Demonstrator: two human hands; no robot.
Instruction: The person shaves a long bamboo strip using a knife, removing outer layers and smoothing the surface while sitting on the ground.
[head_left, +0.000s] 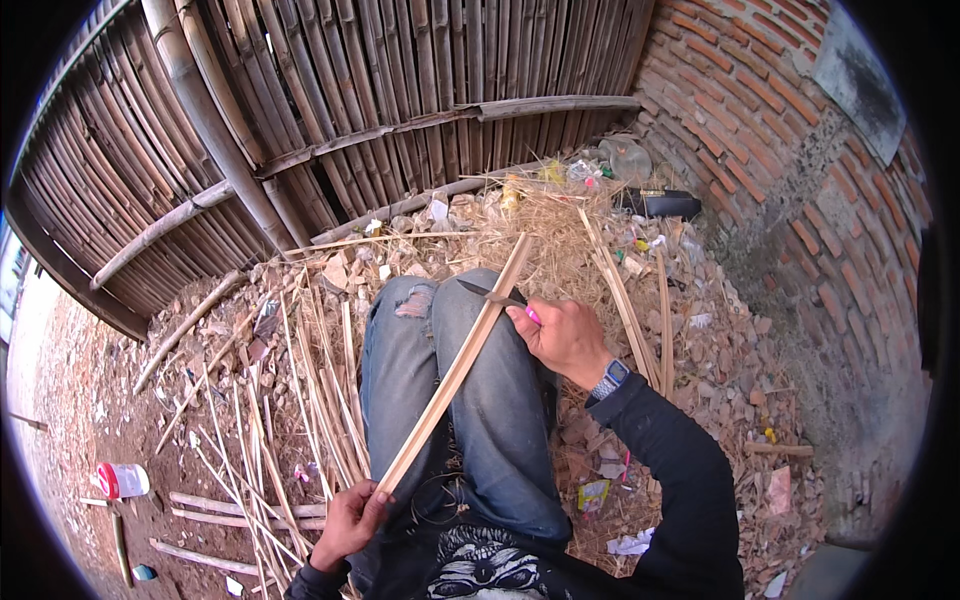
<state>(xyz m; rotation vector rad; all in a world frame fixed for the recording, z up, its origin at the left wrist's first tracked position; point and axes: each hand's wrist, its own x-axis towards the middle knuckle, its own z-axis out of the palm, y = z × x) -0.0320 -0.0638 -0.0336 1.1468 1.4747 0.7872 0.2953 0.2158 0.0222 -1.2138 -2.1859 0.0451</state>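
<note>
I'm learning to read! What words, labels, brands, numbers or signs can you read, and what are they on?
Nothing can be read clearly.
Wristwatch: screen too small to read.
Red-and-white tub: any lettering too blurred.
Yellow wrapper: any print too small.
Black shirt: white picture, no readable words.

The right hand (566,338), beside the right knee of the jeans (505,420), covers most of the knife's (490,293) pink handle (533,316). At the jeans' lower left, the left hand (352,522) hides the near end of the split bamboo strip (450,387). Below the jeans, the lower edge crops the shirt print (485,572). Right of the jeans, the wristwatch's (616,371) display is too small to read; much farther right, a dark shape (928,300) is cut by the rim.
</note>
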